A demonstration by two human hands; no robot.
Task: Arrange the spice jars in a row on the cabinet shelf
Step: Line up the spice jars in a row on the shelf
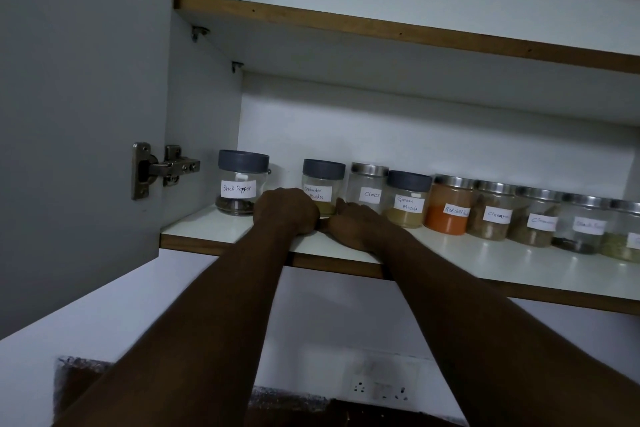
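- Both forearms (214, 305) come in from the bottom, reaching up to the cabinet shelf (207, 230).
- The left hand (287, 213) sits on the shelf with a curled grip and nothing visibly in it. The right hand (355, 224) is touching it, and I can't tell if its grip is open or closed.
- Both are right in front of the Coriander Powder jar (322, 185).
- The row's mostly there: Cloves (369, 189), Garam Masala (407, 199) and the rest run off to the right, packed tight.
- The Black Pepper jar (239, 184) stands apart on the left with a gap.
- I'd slide it right along the shelf, label facing out, instead of lifting it.
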